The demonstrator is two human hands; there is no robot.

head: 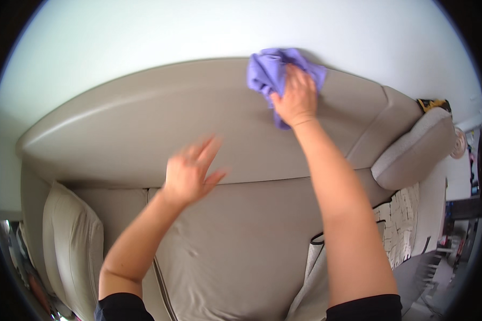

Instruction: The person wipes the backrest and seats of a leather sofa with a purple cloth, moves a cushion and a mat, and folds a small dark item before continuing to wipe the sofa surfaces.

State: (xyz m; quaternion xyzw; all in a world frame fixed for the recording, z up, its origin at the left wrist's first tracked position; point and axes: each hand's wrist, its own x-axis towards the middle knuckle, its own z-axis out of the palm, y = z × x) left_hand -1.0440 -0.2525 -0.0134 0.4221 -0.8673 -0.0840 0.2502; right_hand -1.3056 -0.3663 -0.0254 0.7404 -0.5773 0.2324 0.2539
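Observation:
My right hand (pixel 297 95) presses a crumpled purple cloth (pixel 265 72) against the top edge of a taupe sofa backrest (pixel 209 104), near the wall. Part of the cloth hangs down the front of the backrest, and the palm hides some of it. Left of it and lower, my left hand (pixel 188 172) is held in front of the backrest with its fingers apart and nothing in them. It is slightly blurred. Below both arms spreads the wrinkled seat cushion (pixel 241 240).
A pale wall (pixel 164 28) rises behind the sofa. At the left end stands a beige cushion (pixel 70 244); at the right end leans a grey cushion (pixel 417 152) above a patterned white fabric (pixel 399 224). A folded cover with dark edging (pixel 315 265) lies on the seat.

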